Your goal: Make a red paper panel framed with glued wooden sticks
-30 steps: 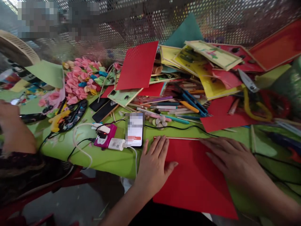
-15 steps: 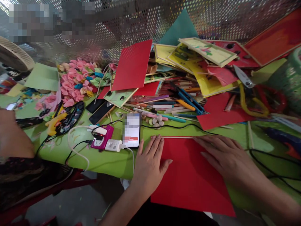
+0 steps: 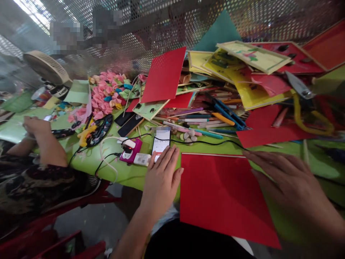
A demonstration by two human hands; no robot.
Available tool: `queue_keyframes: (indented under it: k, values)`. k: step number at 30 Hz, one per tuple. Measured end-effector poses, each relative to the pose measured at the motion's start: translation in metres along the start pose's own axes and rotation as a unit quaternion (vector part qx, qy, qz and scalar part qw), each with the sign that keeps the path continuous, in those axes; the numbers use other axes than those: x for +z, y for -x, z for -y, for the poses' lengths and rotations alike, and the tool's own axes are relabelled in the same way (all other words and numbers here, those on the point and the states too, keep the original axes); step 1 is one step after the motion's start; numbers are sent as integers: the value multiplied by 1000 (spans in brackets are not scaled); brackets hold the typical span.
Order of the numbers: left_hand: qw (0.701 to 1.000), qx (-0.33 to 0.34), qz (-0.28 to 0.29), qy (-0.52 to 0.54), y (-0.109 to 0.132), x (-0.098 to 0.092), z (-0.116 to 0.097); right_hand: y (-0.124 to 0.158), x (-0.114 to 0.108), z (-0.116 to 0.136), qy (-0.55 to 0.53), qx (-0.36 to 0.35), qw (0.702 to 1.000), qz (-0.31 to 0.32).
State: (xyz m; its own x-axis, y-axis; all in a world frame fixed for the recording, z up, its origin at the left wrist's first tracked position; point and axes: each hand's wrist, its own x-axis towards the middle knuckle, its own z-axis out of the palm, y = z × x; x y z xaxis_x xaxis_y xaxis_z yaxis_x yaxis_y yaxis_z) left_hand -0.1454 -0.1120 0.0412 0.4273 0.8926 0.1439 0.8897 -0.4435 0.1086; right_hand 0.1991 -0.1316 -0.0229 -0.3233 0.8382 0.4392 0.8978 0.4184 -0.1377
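A large red paper sheet (image 3: 218, 190) lies in front of me on the green table (image 3: 126, 172), hanging over its near edge. My left hand (image 3: 161, 176) lies flat with fingers stretched, just left of the sheet, its fingertips reaching the lower end of a phone (image 3: 161, 142) with a lit screen. My right hand (image 3: 285, 176) rests open on the sheet's right edge, fingers spread and a little blurred. A thin wooden stick (image 3: 212, 155) lies along the sheet's far edge.
A magenta device (image 3: 131, 154) with a white charger and cables sits left of the phone. Behind lie pens (image 3: 199, 120), pink paper flowers (image 3: 106, 95), red (image 3: 164, 73) and yellow cards (image 3: 242, 77), scissors (image 3: 304, 104). Another person's arm (image 3: 44, 138) works at the left.
My left hand has slid left off the red sheet and onto the phone's lower end. My right hand has shifted right to the sheet's edge. The view has swung left.
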Motion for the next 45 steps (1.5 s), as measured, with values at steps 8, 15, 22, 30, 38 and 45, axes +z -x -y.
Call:
queue_keyframes:
  k: [8, 15, 22, 30, 38, 45]
  values:
    - [991, 100, 92, 18, -16, 12, -16, -9, -10, 4, -43, -47, 997, -38]
    - [964, 218, 136, 68, -16, 20, -29, -12, -25, 16, -160, -57, 985, -16]
    - [981, 160, 102, 27, 6, 21, -28, -13, -34, 17, -170, -49, 984, -33]
    - [986, 124, 107, 2, 18, 24, -45, -5, -34, 12, -157, -43, 986, -35]
    - [990, 105, 90, -19, 23, 25, -63, -4, -31, 8, -163, -32, 986, -25]
    - [996, 52, 67, 12, 12, 7, -41, -1, -22, 8, -164, -66, 982, 67]
